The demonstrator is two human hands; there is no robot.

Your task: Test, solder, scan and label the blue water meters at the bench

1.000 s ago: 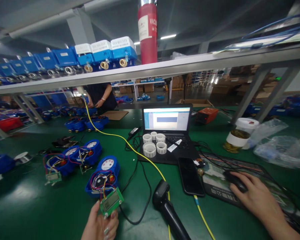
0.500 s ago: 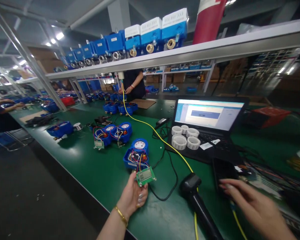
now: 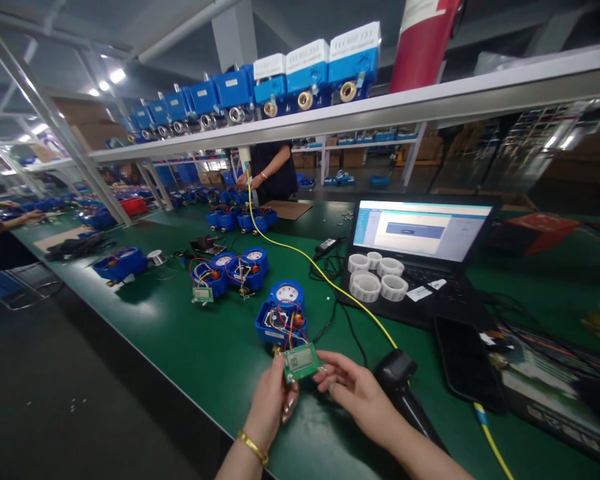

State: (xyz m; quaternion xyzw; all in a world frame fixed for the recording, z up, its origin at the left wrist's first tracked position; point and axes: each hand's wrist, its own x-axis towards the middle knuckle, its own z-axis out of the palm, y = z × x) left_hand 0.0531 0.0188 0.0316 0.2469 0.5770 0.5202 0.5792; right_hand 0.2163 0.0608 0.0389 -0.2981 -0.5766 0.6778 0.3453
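A green circuit board with a small display [image 3: 301, 362] is held at its left edge by my left hand [image 3: 271, 400], which wears a gold bangle. My right hand [image 3: 353, 392] reaches the board's right edge, its fingertips closed around that side. Thin coloured wires run from the board to an open blue meter [image 3: 281, 323] with a round white dial, standing just behind. To the right of my right hand lies a black handheld scanner [image 3: 400, 380]. A black phone [image 3: 469, 363] rests farther right.
An open laptop [image 3: 420, 230] carries several white label rolls [image 3: 365, 285] on its keyboard side. A yellow cable [image 3: 300, 251] crosses the green bench. More wired blue meters [image 3: 230, 270] stand to the left. Boxed meters line the overhead shelf [image 3: 310, 127]. Another person [image 3: 275, 170] works behind the bench.
My right hand has left the phone and moved left to the circuit board. My left hand still holds the board, whose display is now turned slightly. The view has shifted a little.
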